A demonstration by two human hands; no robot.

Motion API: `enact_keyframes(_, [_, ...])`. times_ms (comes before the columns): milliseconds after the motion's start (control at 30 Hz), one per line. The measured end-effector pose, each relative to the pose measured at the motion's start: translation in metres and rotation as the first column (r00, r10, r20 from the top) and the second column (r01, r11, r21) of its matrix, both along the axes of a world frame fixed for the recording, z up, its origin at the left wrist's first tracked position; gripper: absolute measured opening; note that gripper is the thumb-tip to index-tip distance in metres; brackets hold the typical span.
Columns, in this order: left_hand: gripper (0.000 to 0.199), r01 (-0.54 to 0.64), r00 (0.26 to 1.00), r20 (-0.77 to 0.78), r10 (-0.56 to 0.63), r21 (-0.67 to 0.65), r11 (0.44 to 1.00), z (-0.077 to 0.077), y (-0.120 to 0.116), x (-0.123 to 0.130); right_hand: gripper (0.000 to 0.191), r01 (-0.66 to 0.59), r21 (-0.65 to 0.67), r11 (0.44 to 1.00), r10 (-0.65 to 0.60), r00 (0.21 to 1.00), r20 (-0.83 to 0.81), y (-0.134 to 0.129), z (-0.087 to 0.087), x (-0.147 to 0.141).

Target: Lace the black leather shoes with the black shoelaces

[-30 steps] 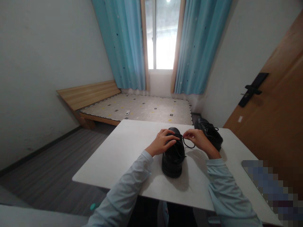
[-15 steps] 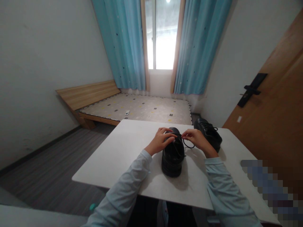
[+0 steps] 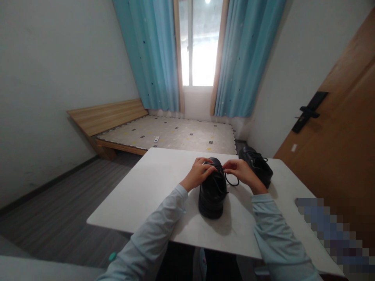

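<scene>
A black lace-up shoe [image 3: 211, 203] stands on the white table [image 3: 140, 195], heel toward me and toe toward the window. My left hand [image 3: 198, 173] grips its left side near the toe, with the fingers over the upper and the thumb by the lacing. On the other side, my right hand [image 3: 238, 170] pinches a black shoelace [image 3: 233, 185] between thumb and fingertips, close to the eyelets. A loop of this lace hangs beside the shoe. The matching black shoe [image 3: 258, 166] sits farther right, behind my right hand, its laces on top.
Beyond the table is a bed [image 3: 175, 132] with a small white remote [image 3: 156, 139] on it. A wooden door [image 3: 336, 136] with a black handle stands at the right. A blurred patch [image 3: 334, 230] covers something at the table's right edge. Blue curtains [image 3: 158, 58] flank the window.
Very little differs. The view has shifted slightly, and both hands stay at the lacing of the same shoe, with the fingertips moved only a touch.
</scene>
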State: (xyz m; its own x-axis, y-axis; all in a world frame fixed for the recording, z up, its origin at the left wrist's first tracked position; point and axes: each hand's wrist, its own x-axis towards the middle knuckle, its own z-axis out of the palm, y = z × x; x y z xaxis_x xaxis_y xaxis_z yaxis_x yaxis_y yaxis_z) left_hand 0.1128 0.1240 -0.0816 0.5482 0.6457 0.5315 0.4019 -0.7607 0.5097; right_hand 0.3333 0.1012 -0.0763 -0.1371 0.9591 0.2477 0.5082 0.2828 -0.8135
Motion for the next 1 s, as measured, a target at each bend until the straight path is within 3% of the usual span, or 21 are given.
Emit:
enact_keyframes(267, [0.020, -0.001, 1.000, -0.017, 0.000, -0.030, 1.000, 0.011, 0.002, 0.000, 0.021, -0.059, -0.120, 0.991, 0.039, 0.986, -0.165, -0.002, 0.002, -0.002])
enact_keyframes(500, [0.017, 0.102, 0.979, -0.183, -0.090, 0.055, 0.993, 0.029, 0.012, -0.001, 0.021, -0.036, -0.083, 0.996, 0.024, 0.991, -0.135, 0.001, 0.000, 0.000])
enact_keyframes(733, [0.014, 0.120, 0.915, -0.401, -0.051, 0.147, 0.982, 0.038, 0.015, 0.009, 0.026, 0.032, -0.050, 0.998, -0.037, 0.995, -0.098, 0.002, -0.003, 0.000])
enact_keyframes(1000, [0.015, 0.136, 0.850, -0.527, -0.028, 0.167, 0.977, 0.046, 0.013, 0.017, 0.030, -0.054, -0.166, 0.985, 0.035, 0.992, -0.119, -0.010, 0.012, 0.003])
